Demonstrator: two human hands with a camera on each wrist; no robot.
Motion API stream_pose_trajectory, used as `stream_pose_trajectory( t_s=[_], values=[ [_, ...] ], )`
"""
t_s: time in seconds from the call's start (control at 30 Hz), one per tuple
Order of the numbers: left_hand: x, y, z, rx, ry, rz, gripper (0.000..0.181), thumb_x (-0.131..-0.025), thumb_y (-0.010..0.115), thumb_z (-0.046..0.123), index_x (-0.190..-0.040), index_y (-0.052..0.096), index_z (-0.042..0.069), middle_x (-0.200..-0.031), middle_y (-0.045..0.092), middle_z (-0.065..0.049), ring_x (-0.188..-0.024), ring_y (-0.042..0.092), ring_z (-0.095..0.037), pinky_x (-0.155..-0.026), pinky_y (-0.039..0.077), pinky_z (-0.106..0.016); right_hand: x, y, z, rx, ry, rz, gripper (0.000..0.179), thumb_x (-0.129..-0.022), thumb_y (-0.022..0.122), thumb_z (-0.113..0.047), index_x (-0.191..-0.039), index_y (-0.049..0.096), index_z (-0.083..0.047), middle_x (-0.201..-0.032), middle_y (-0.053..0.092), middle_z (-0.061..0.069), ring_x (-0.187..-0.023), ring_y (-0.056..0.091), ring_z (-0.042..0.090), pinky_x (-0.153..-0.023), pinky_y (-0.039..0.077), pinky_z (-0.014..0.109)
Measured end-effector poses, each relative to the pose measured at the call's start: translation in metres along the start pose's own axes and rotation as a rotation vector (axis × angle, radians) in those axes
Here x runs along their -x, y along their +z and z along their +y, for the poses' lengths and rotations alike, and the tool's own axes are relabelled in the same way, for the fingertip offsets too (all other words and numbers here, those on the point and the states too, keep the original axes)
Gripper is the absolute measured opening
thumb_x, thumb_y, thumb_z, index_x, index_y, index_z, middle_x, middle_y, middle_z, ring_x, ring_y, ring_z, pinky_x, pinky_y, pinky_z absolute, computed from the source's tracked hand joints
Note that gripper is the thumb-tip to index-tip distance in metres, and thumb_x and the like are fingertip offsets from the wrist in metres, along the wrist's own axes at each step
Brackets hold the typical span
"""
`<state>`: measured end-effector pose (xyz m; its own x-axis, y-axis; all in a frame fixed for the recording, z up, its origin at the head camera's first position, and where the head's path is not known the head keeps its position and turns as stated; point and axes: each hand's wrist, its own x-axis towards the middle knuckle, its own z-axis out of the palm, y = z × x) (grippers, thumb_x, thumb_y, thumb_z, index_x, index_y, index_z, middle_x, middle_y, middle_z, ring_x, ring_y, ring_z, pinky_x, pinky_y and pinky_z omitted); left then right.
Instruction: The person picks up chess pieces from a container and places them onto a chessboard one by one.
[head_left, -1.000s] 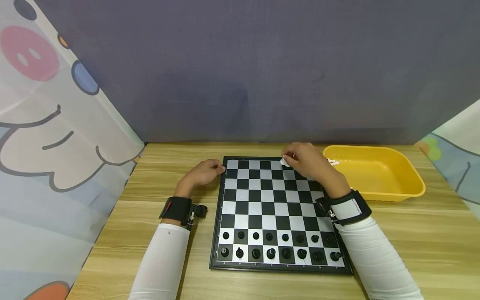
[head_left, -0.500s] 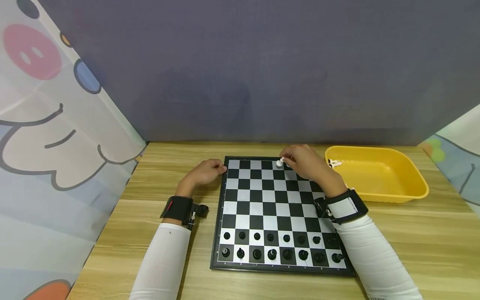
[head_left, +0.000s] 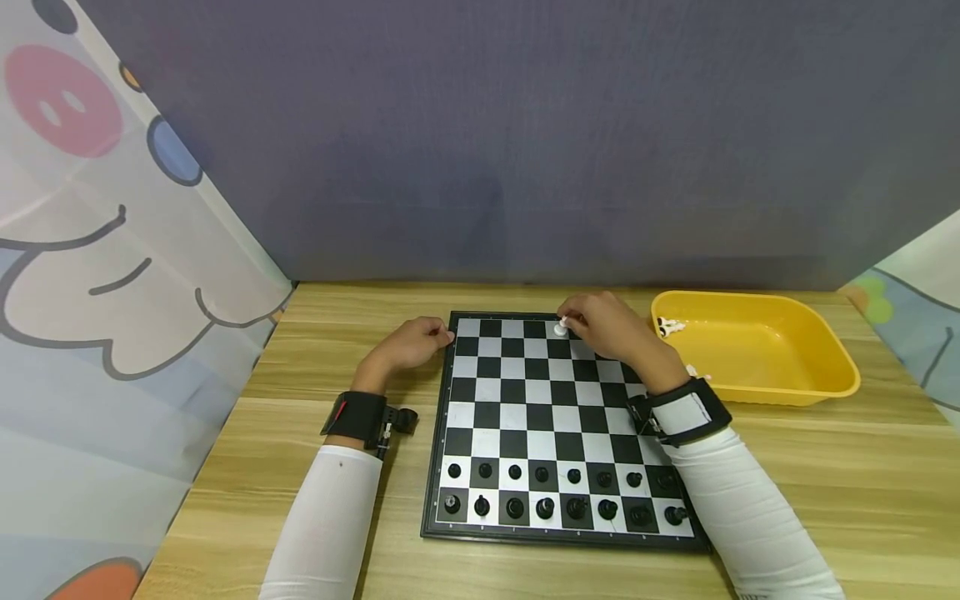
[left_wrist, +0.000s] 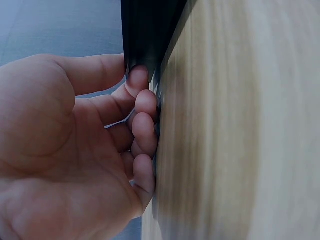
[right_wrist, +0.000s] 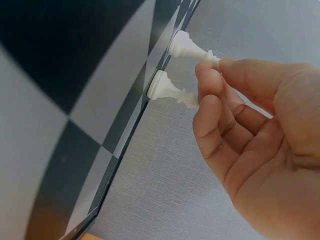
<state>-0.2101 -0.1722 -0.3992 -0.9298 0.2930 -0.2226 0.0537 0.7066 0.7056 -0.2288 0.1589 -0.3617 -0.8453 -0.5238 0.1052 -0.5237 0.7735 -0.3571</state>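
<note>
A black-and-white chessboard (head_left: pixel 525 392) lies on the wooden table. On its far row my right hand (head_left: pixel 609 327) pinches the top of a white chess piece (head_left: pixel 560 330) between thumb and index finger. In the right wrist view that piece's base (right_wrist: pixel 185 45) meets the board, and a second white chess piece (right_wrist: pixel 166 89) stands beside it, close to my curled fingers. My left hand (head_left: pixel 408 342) is at the board's far left corner. The left wrist view shows its thumb and index finger gripping the dark board edge (left_wrist: pixel 145 35), other fingers curled by the tabletop.
Two rows of black chess pieces (head_left: pixel 545 507) stand on the near side of the board. A yellow tray (head_left: pixel 772 396) sits right of the board, with white chess pieces (head_left: pixel 670 327) at its left end. A grey panel (head_left: pixel 495 150) rises behind the table.
The white chess piece in my right hand has shifted slightly left and come upright on the far row. My left hand has kept its place on the board edge.
</note>
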Motion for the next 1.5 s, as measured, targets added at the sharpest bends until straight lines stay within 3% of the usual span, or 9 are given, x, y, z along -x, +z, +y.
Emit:
stream_pose_trajectory(
  t_s=[0.37,0.73,1.1,1.3,1.5],
  values=[
    [0.0,0.0,-0.001,-0.005,0.002,-0.005,0.031,-0.109,0.048,0.031,-0.084,0.049,0.013,-0.077,0.042,-0.001,-0.07,0.043,-0.019,-0.069,0.037,-0.032,-0.001,0.001,0.0,0.005,-0.009,0.014,0.022,-0.099,0.064,-0.005,-0.119,0.073,-0.004,-0.103,0.075,0.011,-0.084,0.063,0.022,-0.08,0.054,0.043],
    [-0.001,0.0,0.0,-0.011,0.005,-0.005,0.031,-0.109,0.047,0.03,-0.084,0.049,0.012,-0.077,0.042,-0.001,-0.07,0.043,-0.019,-0.069,0.038,-0.032,0.003,-0.006,0.001,-0.02,0.017,0.003,0.026,-0.099,0.062,-0.006,-0.124,0.07,-0.004,-0.11,0.076,0.015,-0.1,0.072,0.031,-0.085,0.057,0.047],
    [-0.002,-0.002,-0.001,-0.024,0.0,-0.009,0.028,-0.109,0.047,0.03,-0.09,0.053,0.011,-0.08,0.044,-0.001,-0.073,0.045,-0.018,-0.069,0.038,-0.033,0.019,-0.041,-0.001,-0.019,0.104,-0.023,0.028,-0.104,0.058,-0.015,-0.129,0.067,-0.007,-0.102,0.074,0.013,-0.077,0.065,0.021,-0.069,0.051,0.038],
    [-0.002,-0.002,-0.002,-0.017,0.001,-0.011,0.029,-0.109,0.046,0.031,-0.087,0.05,0.012,-0.079,0.043,-0.001,-0.072,0.043,-0.018,-0.068,0.038,-0.032,0.034,-0.064,-0.001,-0.02,0.131,-0.069,0.03,-0.104,0.058,-0.017,-0.13,0.066,-0.006,-0.105,0.074,0.014,-0.089,0.067,0.027,-0.077,0.054,0.046],
    [-0.001,-0.003,-0.003,-0.02,-0.003,-0.018,0.027,-0.109,0.046,0.03,-0.09,0.053,0.011,-0.081,0.046,-0.002,-0.077,0.047,-0.02,-0.072,0.04,-0.034,0.047,-0.077,0.015,-0.008,0.184,-0.16,0.036,-0.104,0.057,-0.02,-0.134,0.06,-0.002,-0.112,0.071,0.02,-0.098,0.067,0.033,-0.087,0.053,0.054]
  ],
)
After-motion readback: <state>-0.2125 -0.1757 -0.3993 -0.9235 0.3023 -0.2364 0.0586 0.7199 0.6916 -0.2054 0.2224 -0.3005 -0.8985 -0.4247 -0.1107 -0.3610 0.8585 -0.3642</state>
